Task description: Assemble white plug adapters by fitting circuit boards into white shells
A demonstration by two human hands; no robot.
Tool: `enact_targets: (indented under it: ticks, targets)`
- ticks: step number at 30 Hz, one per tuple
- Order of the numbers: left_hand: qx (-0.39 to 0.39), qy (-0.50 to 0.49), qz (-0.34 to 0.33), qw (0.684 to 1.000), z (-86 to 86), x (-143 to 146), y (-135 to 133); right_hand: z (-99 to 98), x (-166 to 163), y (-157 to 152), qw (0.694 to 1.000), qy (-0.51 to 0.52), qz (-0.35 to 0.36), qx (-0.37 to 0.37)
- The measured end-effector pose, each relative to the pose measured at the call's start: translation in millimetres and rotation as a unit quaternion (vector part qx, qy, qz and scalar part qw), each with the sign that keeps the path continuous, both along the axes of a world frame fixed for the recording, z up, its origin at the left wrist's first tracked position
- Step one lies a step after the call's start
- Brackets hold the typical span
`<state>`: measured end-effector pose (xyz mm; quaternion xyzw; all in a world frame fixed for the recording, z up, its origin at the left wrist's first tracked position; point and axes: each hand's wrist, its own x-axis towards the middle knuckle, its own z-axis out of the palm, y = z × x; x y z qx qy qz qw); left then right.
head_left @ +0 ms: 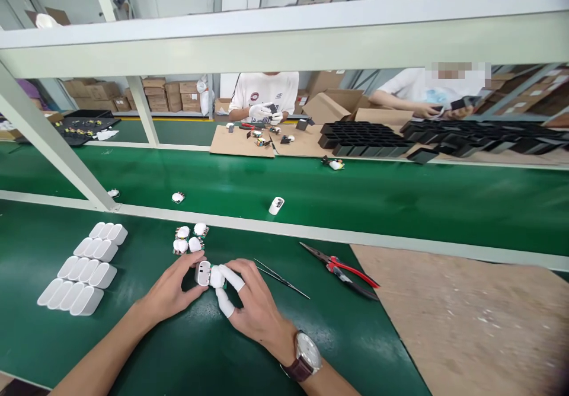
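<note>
My left hand (175, 286) pinches a white oval plastic housing (203, 273) between thumb and forefinger. White finger cots cover the thumb and forefinger of my right hand (249, 298). They close on a small circuit board with a white cap (217, 277), held right beside the housing's end; whether the two parts touch I cannot tell. Just beyond my left hand lie several similar white-capped circuit boards (181, 246). Rows of white oval housings (86, 300) stand at the left. Tweezers (284, 280) and red-handled pliers (340, 268) rest to the right of my hands.
A metal rail (284, 230) separates my table from a green conveyor belt (400, 200). On the belt sits another white housing (276, 206). Brown board (466, 319) covers the right side. Across the belt, two people handle dark parts near black trays (364, 138). A beam crosses overhead.
</note>
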<state>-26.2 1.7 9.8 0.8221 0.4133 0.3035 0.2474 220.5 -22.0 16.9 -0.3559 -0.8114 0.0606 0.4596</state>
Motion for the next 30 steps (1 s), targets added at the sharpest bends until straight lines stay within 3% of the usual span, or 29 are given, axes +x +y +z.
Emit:
enact_targets:
  ticks: [13, 22, 30]
  targets:
    - [0.04, 0.006, -0.015, 0.999, -2.7, 3.8, -2.7, 4.7, -2.2, -3.2, 0.998, -0.064, -0.005, -0.01]
    - [0.023, 0.014, -0.025, 0.999, -3.3, 5.5, -2.8, -1.7, -2.2, -1.9, 0.996, -0.091, 0.004, 0.006]
    - [0.0, 0.008, -0.028, 1.0, -5.7, 5.7, -5.6, -6.2, -0.2, -2.3, 0.995, -0.094, 0.019, -0.03]
